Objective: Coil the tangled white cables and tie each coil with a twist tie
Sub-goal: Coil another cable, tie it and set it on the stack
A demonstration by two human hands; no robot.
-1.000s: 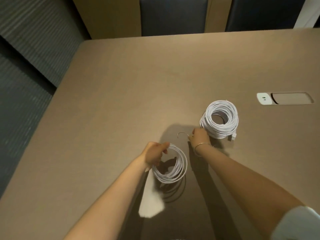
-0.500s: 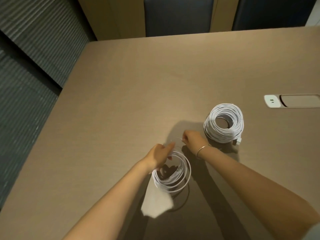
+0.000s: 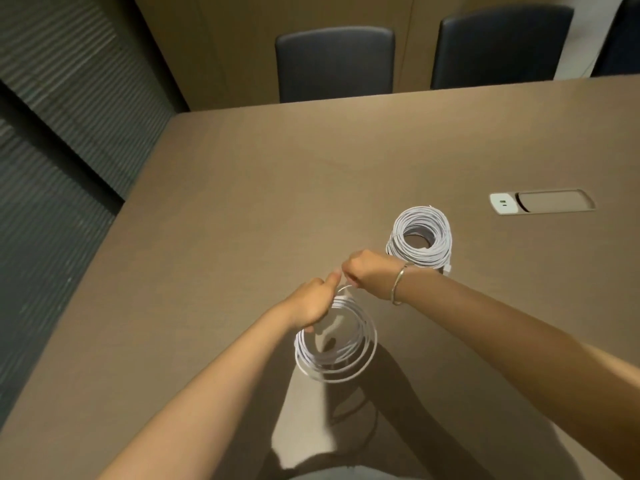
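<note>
A person's left hand [image 3: 313, 304] grips the top of a light, springy white cable coil [image 3: 335, 342] hanging below it above the table [image 3: 242, 202], while the right hand [image 3: 369, 271] pinches a thin twist tie [image 3: 343, 289] beside that grip, likely the best tying spot.

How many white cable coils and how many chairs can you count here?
White cable coils: 2, the held coil and the stacked coil on the table.
Dark chairs: 3, the first chair, the second chair and the cut-off chair.
Total: 5.
</note>
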